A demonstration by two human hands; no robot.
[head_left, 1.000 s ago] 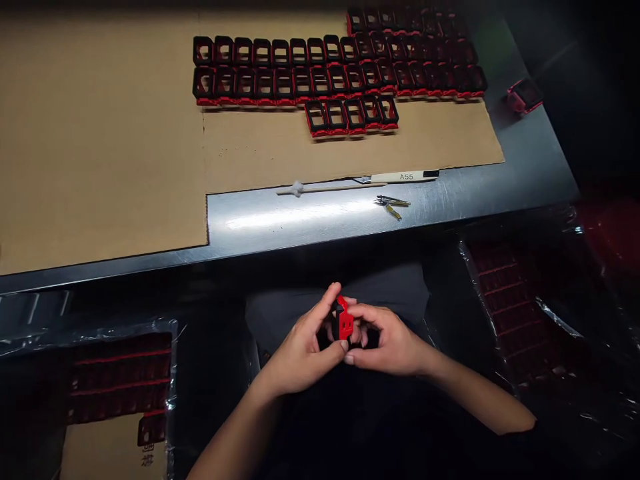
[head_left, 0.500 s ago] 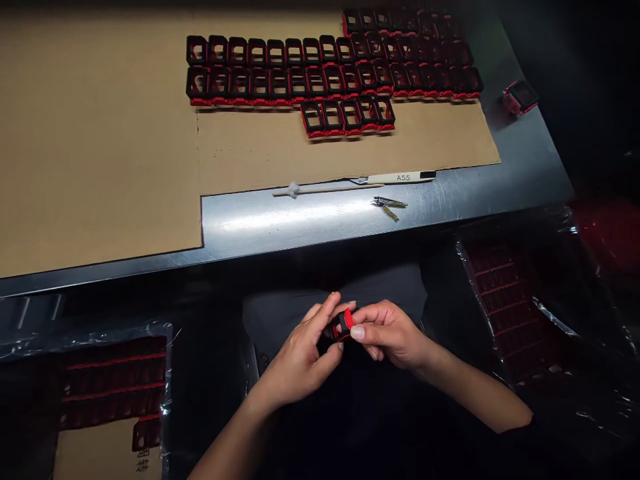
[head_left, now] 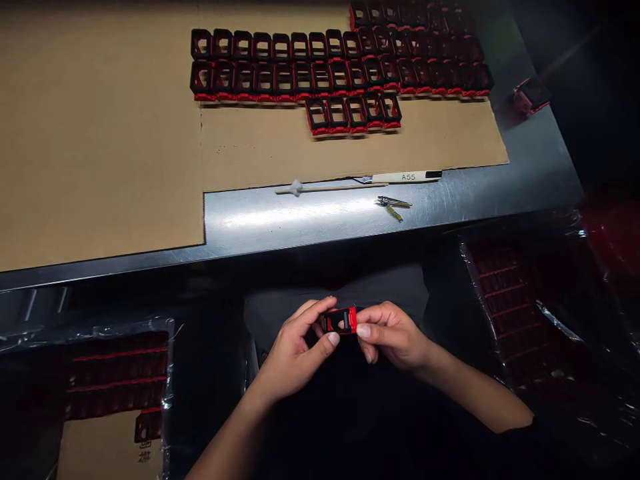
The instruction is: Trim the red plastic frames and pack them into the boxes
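Note:
Above my lap, a small black-and-red plastic frame (head_left: 342, 321) is held between both hands. My left hand (head_left: 299, 347) grips its left end, thumb below and fingers above and behind. The thumb and fingertips of my right hand (head_left: 393, 335) pinch its red right end. On the table, similar black-and-red frames (head_left: 263, 83) stand in rows on cardboard (head_left: 260, 150). Closer to me lie a pair of small nippers (head_left: 394, 205), a white-handled knife marked A55 (head_left: 407, 177) and a wooden stick with a white cotton-like tuft (head_left: 297, 188).
One more frame (head_left: 531, 97) sits alone at the table's right end. A plastic-lined box (head_left: 170, 373) holding frames and cardboard is at lower left. Another plastic-lined container (head_left: 467, 267) with rows of frames is at right. The metal table edge (head_left: 300, 248) runs across before me.
The held frame has turned from tilted to nearly level, its side openings now facing up at me. My left thumb has shifted onto its near edge. The view has moved slightly.

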